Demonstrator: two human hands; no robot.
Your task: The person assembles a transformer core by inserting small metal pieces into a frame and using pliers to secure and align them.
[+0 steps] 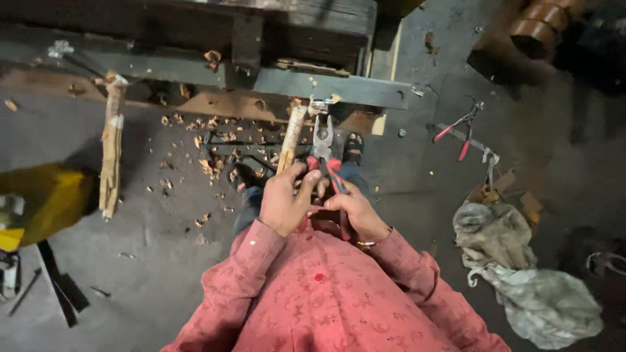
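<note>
Centre frame: left hand (284,201) grips a pale wooden stick (291,137) near its lower end. Right hand (355,210) is closed on the red handles of pliers (324,148), jaws beside the stick. Stick judged light, stiff, splintery; hold low. Pliers heavy, rigid. Chips (208,163) on floor (163,261).

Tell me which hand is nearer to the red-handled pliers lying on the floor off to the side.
Right. The right hand is on the same side as the floor pliers, though well apart from them. The left hand is farther away, holding a wooden stick.
</note>
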